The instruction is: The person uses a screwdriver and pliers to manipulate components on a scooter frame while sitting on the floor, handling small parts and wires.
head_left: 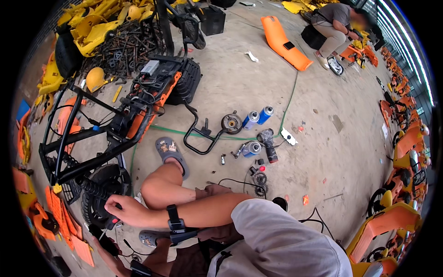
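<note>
A black scooter frame [92, 143] with its wheel [99, 198] lies at my left. My right hand [123, 211] is closed beside the wheel and the coil shock absorber [96, 188]. A small dark part with a red spot [114, 221] shows just under its fingers; what they grip, I cannot make out. Below it, at the lower left, my left hand [107, 249] is closed around something dark and mostly hidden. A thin metal rod [102, 235] sticks up near that hand. Thin black cable [134, 251] runs beside it on the floor.
Ahead of me are a drum-shaped hub [231, 123], a bent black tube [203, 141], blue spray cans [252, 119], a cordless power tool [266, 141] and a chain sprocket [261, 180]. Farther off lies an orange panel [285, 44]. A person [334, 27] sits at the far right.
</note>
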A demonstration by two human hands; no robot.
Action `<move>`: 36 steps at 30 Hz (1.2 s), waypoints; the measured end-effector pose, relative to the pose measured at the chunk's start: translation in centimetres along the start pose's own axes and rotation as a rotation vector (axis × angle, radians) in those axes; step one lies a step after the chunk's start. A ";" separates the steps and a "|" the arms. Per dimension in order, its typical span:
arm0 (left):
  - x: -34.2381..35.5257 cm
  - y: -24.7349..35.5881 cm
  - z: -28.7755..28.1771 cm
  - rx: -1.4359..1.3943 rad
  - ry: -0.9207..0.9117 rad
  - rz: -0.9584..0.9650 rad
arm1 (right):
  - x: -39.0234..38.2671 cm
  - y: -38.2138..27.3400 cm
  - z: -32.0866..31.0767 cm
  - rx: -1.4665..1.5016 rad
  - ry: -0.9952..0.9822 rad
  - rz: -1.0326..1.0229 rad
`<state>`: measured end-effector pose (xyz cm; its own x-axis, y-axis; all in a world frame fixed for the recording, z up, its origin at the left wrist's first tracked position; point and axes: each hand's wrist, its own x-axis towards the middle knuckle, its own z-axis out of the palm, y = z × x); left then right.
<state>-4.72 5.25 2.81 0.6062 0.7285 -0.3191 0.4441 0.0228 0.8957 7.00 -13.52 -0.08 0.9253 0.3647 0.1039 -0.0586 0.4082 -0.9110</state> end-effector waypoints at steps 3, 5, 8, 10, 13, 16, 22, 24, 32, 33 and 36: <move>0.8 0.0 1.0 0.016 -0.054 0.002 | 0.0 -0.2 -1.0 0.002 0.047 -0.012; 1.1 -0.1 1.1 0.017 -0.075 -0.002 | -0.1 -0.2 -1.0 -0.103 0.118 -0.126; 1.2 0.2 1.9 -0.007 -0.049 -0.014 | 0.1 0.6 -1.4 -0.180 0.108 -0.142; 1.0 0.0 0.7 0.015 -0.034 -0.014 | 0.1 0.4 -0.9 -0.156 0.036 -0.086; 0.8 -0.1 0.7 0.049 -0.030 -0.004 | 0.0 0.0 -0.8 -0.107 -0.001 -0.034; 0.9 -0.2 1.0 0.063 -0.043 -0.015 | 0.0 0.0 -0.9 -0.103 0.019 -0.068; 1.2 -0.7 0.2 0.043 -0.060 0.003 | -0.5 -1.1 -0.7 -0.179 0.044 -0.123; 1.1 -0.5 0.3 0.029 -0.075 0.020 | -0.3 -0.3 -0.3 -0.148 0.096 -0.205; -0.2 0.2 1.2 -0.074 -0.144 0.004 | -3.8 -4.8 0.6 -0.249 0.123 -0.175; -0.7 0.7 1.7 -0.105 -0.105 0.002 | -4.2 -4.7 0.7 -0.244 0.136 -0.174; 0.6 0.4 0.2 -0.107 -0.138 0.022 | -4.8 -2.8 0.6 -0.084 0.190 -0.177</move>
<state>-4.07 5.51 2.88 0.7028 0.6291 -0.3321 0.3617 0.0859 0.9283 2.55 -15.93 2.19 0.9726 0.1269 0.1949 0.1343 0.3777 -0.9161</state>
